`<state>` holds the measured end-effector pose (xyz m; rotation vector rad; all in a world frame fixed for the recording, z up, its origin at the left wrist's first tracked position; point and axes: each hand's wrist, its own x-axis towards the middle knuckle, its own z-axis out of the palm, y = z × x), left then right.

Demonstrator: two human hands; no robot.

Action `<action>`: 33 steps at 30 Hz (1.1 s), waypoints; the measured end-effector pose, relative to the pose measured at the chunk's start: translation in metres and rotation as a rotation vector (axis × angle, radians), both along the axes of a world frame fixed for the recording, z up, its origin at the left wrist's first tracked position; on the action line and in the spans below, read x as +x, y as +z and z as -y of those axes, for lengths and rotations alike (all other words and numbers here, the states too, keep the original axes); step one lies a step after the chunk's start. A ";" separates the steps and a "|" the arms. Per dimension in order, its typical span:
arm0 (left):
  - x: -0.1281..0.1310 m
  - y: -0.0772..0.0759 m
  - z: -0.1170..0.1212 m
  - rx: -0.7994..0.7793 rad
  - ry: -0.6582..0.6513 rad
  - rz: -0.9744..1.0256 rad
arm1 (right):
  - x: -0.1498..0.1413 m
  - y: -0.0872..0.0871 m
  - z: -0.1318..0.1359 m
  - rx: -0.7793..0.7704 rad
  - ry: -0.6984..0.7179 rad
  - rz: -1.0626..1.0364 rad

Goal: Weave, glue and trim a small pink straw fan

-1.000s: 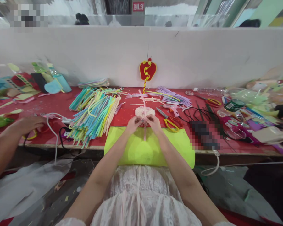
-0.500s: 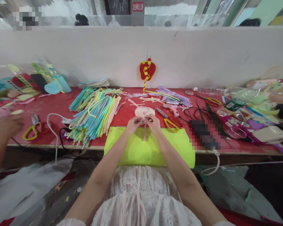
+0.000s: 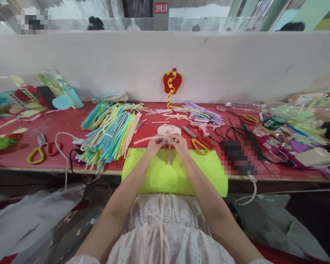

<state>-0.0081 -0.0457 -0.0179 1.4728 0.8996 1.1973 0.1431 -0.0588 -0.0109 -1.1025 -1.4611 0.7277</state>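
Both hands meet at the base of a small pale pink and cream fan-shaped craft [image 3: 161, 129], its short pink handle [image 3: 169, 157] pointing toward me. My left hand [image 3: 154, 146] pinches a pale pink pipe cleaner [image 3: 143, 139], whose loose end sticks out to the left. With fingers closed, my right hand [image 3: 180, 145] grips the fan's lower right edge beside the handle. The fingertips partly hide the join between them. A lime-green sheet [image 3: 198, 172] lies under my wrists at the table edge.
A heap of coloured pipe cleaners [image 3: 110, 134] lies left, purple ones [image 3: 202, 110] behind. Yellow-and-red-handled pliers [image 3: 199, 143] and a pink glue gun [image 3: 203, 128] lie right of my hands. A finished red fan [image 3: 172, 83] stands against the white partition [image 3: 99, 62]. More cutters [image 3: 40, 150] lie left.
The loose pink pipe cleaner has swung from pointing up and away to lying out leftward. Another person's hand at the far left has gone, revealing a green object there.
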 end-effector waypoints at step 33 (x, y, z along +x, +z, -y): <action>-0.005 0.003 -0.005 -0.154 0.044 0.035 | 0.000 0.002 0.004 -0.056 -0.010 -0.074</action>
